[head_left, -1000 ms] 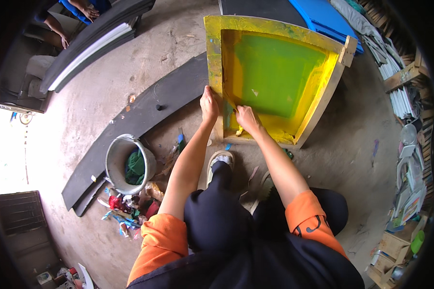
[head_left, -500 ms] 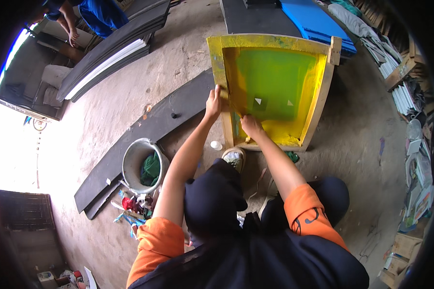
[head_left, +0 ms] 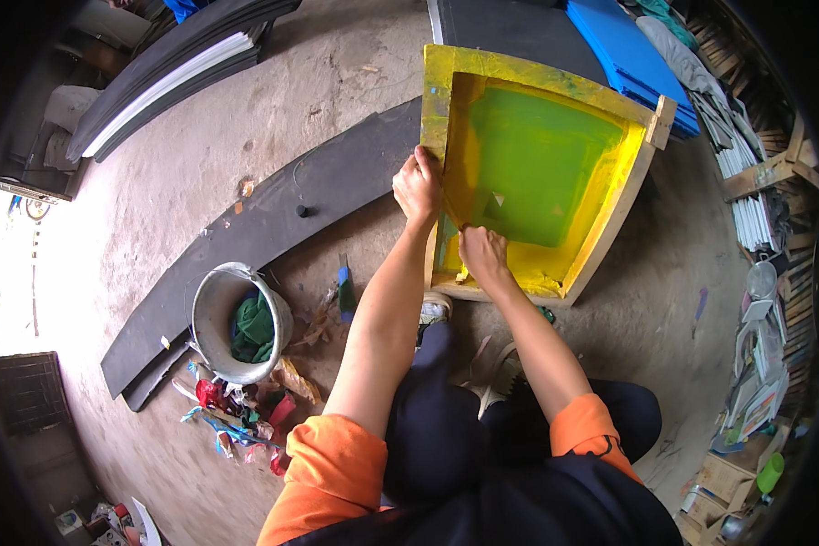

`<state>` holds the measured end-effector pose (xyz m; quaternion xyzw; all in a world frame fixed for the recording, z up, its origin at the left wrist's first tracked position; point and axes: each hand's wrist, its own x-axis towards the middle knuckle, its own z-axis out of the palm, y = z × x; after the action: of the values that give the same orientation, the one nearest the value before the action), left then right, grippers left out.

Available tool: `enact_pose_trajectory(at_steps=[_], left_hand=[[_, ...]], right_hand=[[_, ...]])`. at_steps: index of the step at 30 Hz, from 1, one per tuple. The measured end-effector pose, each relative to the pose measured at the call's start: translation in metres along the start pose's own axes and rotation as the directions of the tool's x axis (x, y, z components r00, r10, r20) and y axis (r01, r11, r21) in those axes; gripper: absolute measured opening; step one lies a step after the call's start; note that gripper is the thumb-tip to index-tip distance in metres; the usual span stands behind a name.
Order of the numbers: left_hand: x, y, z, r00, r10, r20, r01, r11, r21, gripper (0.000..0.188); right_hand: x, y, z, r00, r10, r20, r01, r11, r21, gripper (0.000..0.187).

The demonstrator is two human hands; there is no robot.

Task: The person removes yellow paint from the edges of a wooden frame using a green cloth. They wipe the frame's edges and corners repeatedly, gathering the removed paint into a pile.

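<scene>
Just right of the left-hand grip, a yellow-stained, wooden-framed screen (head_left: pixel 555 168) stands with its left edge clasped by the left hand (head_left: pixel 417 189), while the right hand (head_left: pixel 484 255), loosely curled, is just inside that edge, anything it pinches hidden from view; left of the grip lies a long black panel (head_left: pixel 262 229), to its lower left a grey bucket (head_left: pixel 213 314) holds green cloth (head_left: pixel 253 329), and beyond, rightward, are blue sheets (head_left: pixel 635 65)
</scene>
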<state>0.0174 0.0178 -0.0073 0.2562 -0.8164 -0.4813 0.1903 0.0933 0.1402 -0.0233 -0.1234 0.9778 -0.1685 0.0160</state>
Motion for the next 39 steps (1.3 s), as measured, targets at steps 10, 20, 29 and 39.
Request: enact_pose_trajectory(at_steps=[10, 20, 29, 39], left_hand=[[0.004, 0.005, 0.006, 0.996, 0.073, 0.048, -0.072, 0.997, -0.021, 0.051], [0.004, 0.004, 0.002, 0.988, 0.137, 0.072, -0.135, 0.99, -0.032, 0.048], [0.007, -0.005, 0.001, 0.988, 0.126, 0.092, -0.12, 0.991, -0.061, 0.049], [0.007, 0.002, 0.006, 0.99, 0.098, 0.105, -0.095, 0.995, -0.036, 0.05]], right_hand=[[-0.002, 0.001, -0.015, 1.0, -0.013, -0.021, 0.01, 0.989, -0.145, 0.013], [-0.004, 0.011, 0.009, 0.983, 0.179, -0.051, -0.166, 0.967, 0.193, 0.022], [0.001, 0.013, -0.004, 0.799, 0.066, 0.597, -0.566, -0.253, 0.785, 0.031], [0.024, 0.019, 0.025, 0.549, 0.434, 0.714, -0.684, -0.257, 0.683, 0.027]])
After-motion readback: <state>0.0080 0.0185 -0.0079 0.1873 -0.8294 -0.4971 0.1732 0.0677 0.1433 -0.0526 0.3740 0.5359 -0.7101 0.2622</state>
